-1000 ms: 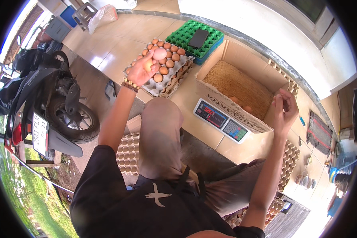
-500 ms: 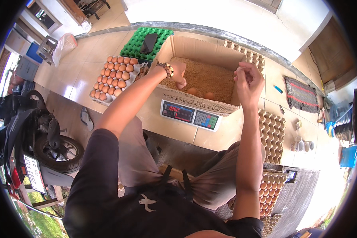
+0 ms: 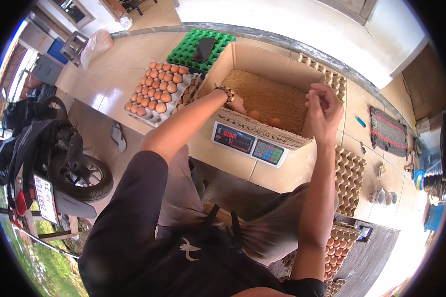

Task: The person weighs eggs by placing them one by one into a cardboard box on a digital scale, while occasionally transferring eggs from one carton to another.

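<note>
- The left hand (image 3: 238, 105) reaches into the cardboard carton (image 3: 277, 63); its fingers are mostly hidden, so I cannot tell its grip.
- The right hand (image 3: 326, 110), well apart, is loosely curled at the carton's right side; whether it holds anything is unclear.
- Two brown eggs (image 3: 274, 122) lie on husk-like filling (image 3: 277, 94) beside the left hand.
- A digital scale (image 3: 250, 143) shows along the near wall.

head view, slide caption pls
Left hand inside a cardboard box near two brown eggs, right hand by its right end, egg tray alongside.
</note>
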`<state>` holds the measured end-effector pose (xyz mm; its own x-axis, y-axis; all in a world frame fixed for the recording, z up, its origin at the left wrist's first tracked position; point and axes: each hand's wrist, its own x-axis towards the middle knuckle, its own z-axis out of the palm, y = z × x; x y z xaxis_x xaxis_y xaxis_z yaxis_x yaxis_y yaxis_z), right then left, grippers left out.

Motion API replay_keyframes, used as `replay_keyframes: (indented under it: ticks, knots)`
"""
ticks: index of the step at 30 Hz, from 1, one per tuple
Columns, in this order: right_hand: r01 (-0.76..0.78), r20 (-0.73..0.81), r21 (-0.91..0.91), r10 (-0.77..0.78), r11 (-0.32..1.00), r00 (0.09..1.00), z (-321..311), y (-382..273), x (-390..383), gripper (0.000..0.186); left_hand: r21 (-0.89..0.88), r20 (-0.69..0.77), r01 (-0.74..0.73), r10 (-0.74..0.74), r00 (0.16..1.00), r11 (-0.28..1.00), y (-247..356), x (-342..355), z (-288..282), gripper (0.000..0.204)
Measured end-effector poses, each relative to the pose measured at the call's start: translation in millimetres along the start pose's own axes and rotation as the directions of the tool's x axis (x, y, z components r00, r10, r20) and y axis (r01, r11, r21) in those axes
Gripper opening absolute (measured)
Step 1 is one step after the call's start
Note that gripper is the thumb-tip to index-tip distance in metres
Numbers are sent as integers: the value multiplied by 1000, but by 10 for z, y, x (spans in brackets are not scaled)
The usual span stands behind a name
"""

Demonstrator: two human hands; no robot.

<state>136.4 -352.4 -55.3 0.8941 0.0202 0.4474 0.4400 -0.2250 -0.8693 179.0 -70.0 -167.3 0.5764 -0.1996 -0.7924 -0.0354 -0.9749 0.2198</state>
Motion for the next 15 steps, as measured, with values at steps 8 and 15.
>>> replay_keyframes:
  ticks: [8,15]
  knots:
    - [0,71,-73,5,997,997,-49,-5,-55,18,-17,-487,-460,394,779,888,-511,-994,-291,42]
    - [-19,90,-75,26,997,996,35,-78,-98,17,-440,-898,-539,-348,270,718,-2458,-2032,753,16]
